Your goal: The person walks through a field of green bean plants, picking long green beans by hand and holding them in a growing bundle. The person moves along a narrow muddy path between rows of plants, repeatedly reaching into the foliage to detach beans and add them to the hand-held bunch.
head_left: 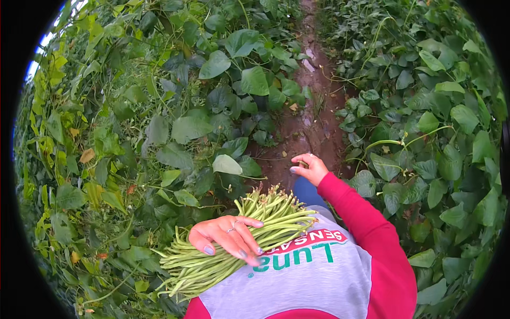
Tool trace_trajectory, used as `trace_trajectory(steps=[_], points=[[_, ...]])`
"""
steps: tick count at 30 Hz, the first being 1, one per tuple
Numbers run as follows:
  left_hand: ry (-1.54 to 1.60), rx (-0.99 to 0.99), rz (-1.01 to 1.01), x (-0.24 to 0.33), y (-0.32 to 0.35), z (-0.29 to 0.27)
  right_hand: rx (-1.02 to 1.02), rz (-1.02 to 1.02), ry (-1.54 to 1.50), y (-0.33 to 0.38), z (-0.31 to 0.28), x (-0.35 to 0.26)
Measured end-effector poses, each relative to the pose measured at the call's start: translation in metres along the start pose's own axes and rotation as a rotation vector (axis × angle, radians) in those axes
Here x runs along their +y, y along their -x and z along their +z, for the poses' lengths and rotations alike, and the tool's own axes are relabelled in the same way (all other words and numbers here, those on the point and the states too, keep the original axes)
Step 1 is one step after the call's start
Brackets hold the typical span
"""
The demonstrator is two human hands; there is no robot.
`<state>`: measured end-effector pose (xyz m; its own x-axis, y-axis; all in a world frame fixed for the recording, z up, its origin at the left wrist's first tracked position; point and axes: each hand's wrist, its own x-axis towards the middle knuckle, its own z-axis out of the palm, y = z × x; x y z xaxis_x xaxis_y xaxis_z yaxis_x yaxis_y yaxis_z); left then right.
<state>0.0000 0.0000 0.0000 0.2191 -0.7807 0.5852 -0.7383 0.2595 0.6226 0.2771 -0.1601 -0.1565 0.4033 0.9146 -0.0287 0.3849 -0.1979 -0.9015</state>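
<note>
A thick bundle of long green beans (281,210) lies across my front, cradled on my left side against the grey shirt. My left hand (226,237), with a ring on one finger, wraps over the top of it, fingers laid across the pods and holding them to me. The left forearm is hidden beneath the beans. Beyond the bundle, over the path, my right hand (311,168) is raised with thumb and fingers curled close together. Whatever sits between those fingertips is too small to make out.
Dense leafy bean vines (186,130) rise on the left, and another leafy row (435,159) stands on the right. Between them runs a narrow, wet, muddy path (313,122). A few pale curved stems (385,142) stick out near my right arm.
</note>
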Motion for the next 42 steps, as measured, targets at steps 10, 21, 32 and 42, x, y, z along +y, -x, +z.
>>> trace_trajectory(steps=[10,21,32,42], points=[[0.185,1.016,-0.170,-0.034,-0.030,-0.063,0.280,-0.114,-0.367,-0.252,-0.060,-0.014],[0.034,1.171,-0.245,-0.093,-0.008,-0.182,0.122,-0.070,-0.480,-0.485,-0.204,-0.050],[-0.043,1.342,-0.257,-0.138,-0.018,-0.259,-0.399,-0.166,-0.355,-0.612,-0.166,-0.063],[-0.233,1.444,-0.383,-0.134,-0.039,-0.264,-0.778,-0.433,0.137,-0.477,-0.118,-0.104]])
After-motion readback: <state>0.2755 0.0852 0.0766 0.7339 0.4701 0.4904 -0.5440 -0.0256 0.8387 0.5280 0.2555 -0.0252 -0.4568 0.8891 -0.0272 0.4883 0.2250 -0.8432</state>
